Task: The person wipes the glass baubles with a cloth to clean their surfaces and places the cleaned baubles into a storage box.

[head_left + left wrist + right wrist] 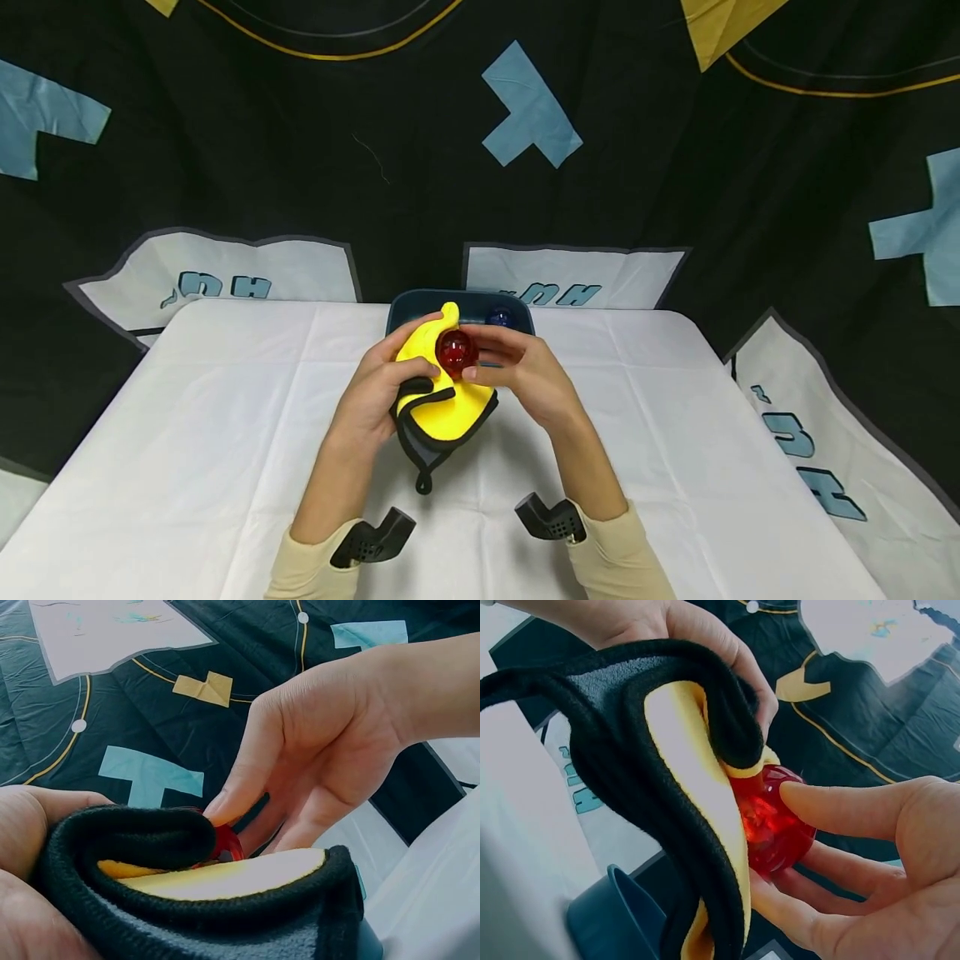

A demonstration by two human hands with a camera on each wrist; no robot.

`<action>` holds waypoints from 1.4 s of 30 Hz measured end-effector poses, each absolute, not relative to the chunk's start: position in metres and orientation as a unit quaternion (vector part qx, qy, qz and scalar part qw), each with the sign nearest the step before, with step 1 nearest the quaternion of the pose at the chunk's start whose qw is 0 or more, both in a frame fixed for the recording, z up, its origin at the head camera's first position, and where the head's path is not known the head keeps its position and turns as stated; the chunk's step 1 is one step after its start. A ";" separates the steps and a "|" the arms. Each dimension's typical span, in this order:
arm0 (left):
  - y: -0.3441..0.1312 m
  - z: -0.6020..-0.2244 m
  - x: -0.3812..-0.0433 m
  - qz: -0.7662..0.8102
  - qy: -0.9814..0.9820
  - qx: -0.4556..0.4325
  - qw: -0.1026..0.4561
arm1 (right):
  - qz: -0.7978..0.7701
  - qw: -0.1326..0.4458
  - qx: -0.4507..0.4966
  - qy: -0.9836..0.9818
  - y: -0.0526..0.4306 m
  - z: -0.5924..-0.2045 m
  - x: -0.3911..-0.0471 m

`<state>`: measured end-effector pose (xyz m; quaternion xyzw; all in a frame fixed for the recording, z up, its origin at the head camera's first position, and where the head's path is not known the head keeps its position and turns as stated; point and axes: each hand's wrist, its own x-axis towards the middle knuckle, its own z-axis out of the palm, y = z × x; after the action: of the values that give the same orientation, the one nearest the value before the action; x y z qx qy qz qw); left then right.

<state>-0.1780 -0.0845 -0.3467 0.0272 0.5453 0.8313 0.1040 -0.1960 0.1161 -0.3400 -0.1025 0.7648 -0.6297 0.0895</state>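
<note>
Clamped in left hand (371, 387): folded, plush-edged yellow cloth (453, 417). Pinched in right hand (528, 367): 1 glossy red ball (456, 352). At far edge of table (637, 433): rounded bin (407, 308).

Obstacle behind the cloth (453, 414): bin (411, 307)

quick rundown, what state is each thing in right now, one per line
yellow cloth with black edging: folded, one edge curled over
red ball: held at the cloth's yellow side
bin: open-topped, with a blue ball inside
blue ball: lying in the bin
left hand: gripping the cloth
right hand: pinching the red ball
white table cover: spread out, creased
</note>
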 end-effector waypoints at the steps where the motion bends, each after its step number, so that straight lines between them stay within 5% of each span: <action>1: -0.085 -0.347 -0.178 0.831 0.545 0.027 0.104 | -0.629 0.089 -0.098 0.766 0.116 -0.340 -0.197; 15: -0.093 -0.349 -0.183 0.826 0.554 0.019 0.104 | -0.625 0.089 -0.049 0.774 0.104 -0.353 -0.208; 29: -0.087 -0.352 -0.185 0.828 0.551 0.011 0.103 | -0.629 0.102 -0.144 0.757 0.117 -0.346 -0.207; 42: -0.083 -0.352 -0.183 0.822 0.560 0.013 0.104 | -0.615 0.083 -0.037 0.783 0.111 -0.346 -0.206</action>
<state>-0.1826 -0.0832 -0.3518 0.0132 0.5601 0.8218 0.1040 -0.2056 0.1109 -0.3461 -0.0371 0.7831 -0.6152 0.0833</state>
